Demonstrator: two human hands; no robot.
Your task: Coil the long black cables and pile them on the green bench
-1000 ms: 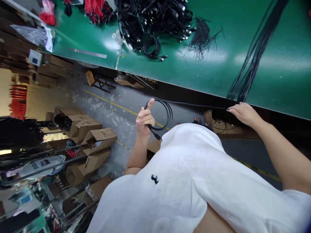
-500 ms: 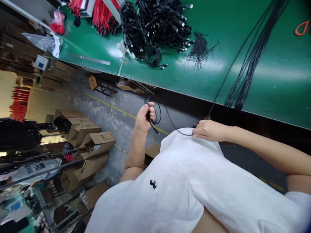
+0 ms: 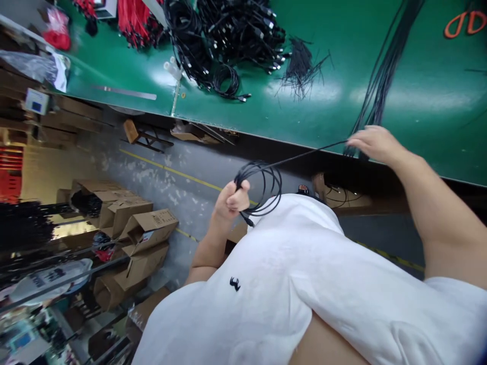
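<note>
The cable point(image 3: 254, 167) looks smooth, plastic-coated, and the tabletop point(image 3: 262, 115) glossy.

The left hand point(image 3: 233, 199) curls closed mid-scene, its forearm point(image 3: 212, 237) slanting back to near left; the right hand point(image 3: 375, 143) extends farther, rightward, fingers point(image 3: 357, 141) pinched together.

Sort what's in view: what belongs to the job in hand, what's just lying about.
In hand:
- black cable, looped in the left hand, running to the right hand
- probably the black strand bundle, its end by the right hand

Seemingly lying about:
- orange handles
- metal strip
- red bundle
- cardboard boxes
</note>
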